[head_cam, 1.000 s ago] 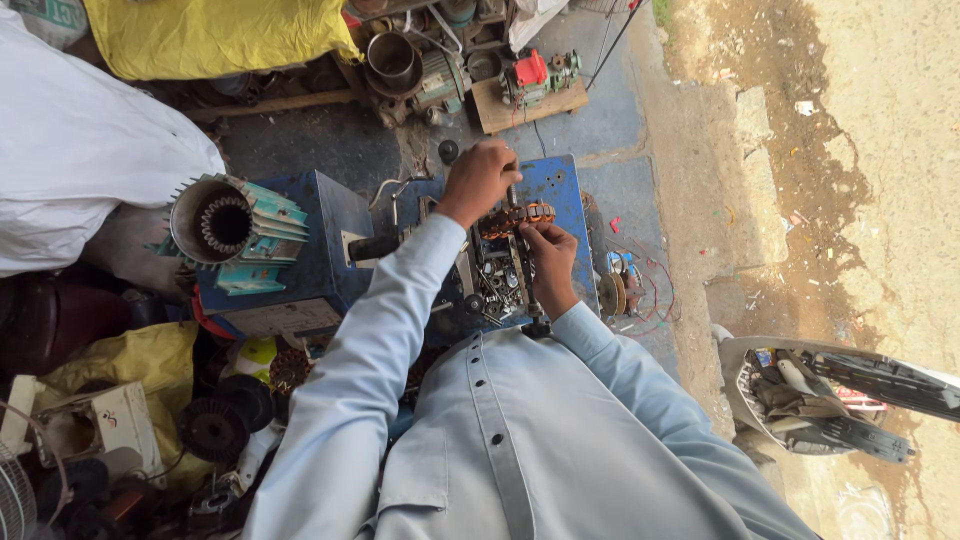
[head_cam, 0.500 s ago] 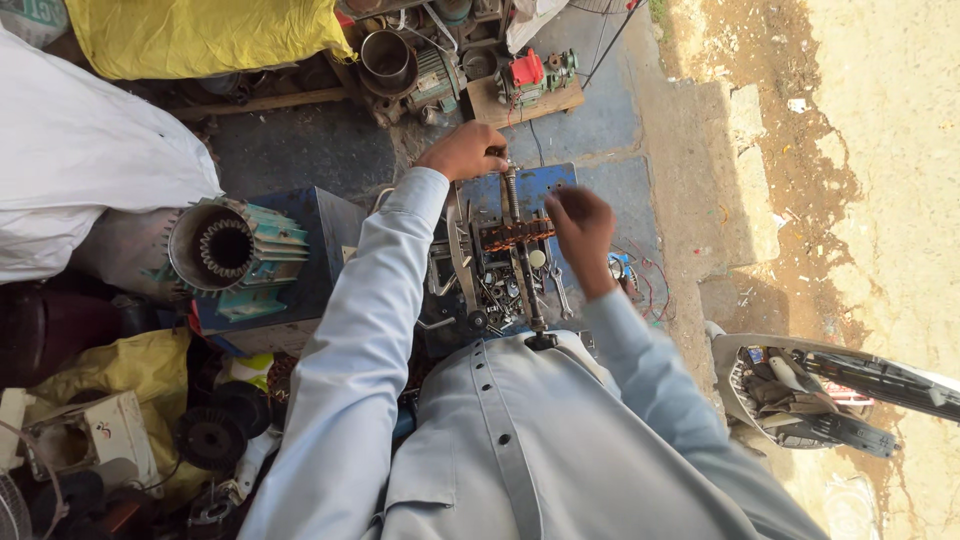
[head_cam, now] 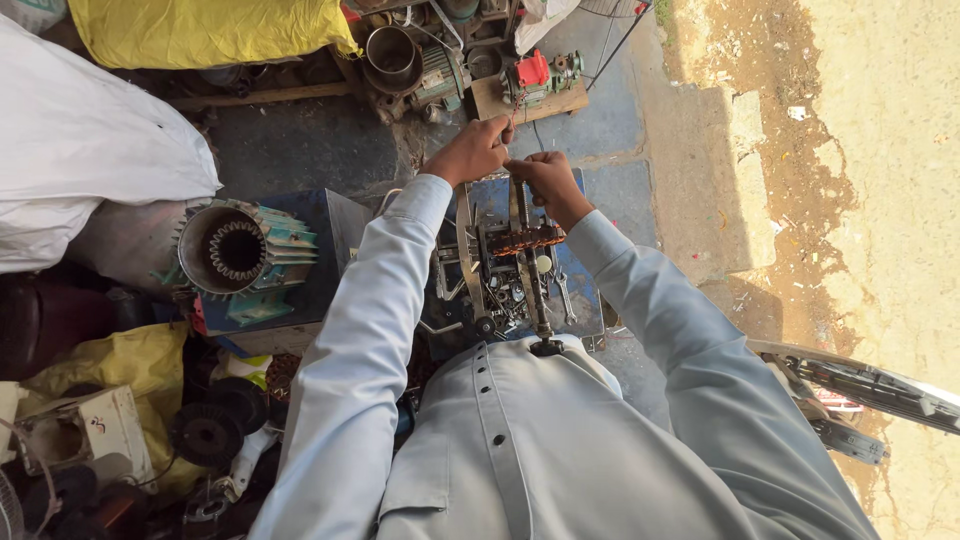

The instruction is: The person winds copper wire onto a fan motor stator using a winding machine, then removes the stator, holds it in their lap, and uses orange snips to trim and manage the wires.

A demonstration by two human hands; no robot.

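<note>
Up top, left hand [head_cam: 470,152] and right hand [head_cam: 545,180] pinch thin wire [head_cam: 512,135] above copper-wound, orange-brown coil [head_cam: 525,239].

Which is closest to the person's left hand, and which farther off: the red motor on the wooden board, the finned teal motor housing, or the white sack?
From the left hand:
1. Red motor, just above and right, on its wooden board.
2. Teal motor housing, lower left.
3. White sack, far left.

shirt: pale grey-blue, long-sleeved, buttoned placket with small dark buttons down the front | cuffs: buttoned at both wrists | chest: flap pocket on one side | left hand [head_cam: 472,152], right hand [head_cam: 545,182]: bare, no gloves
</note>
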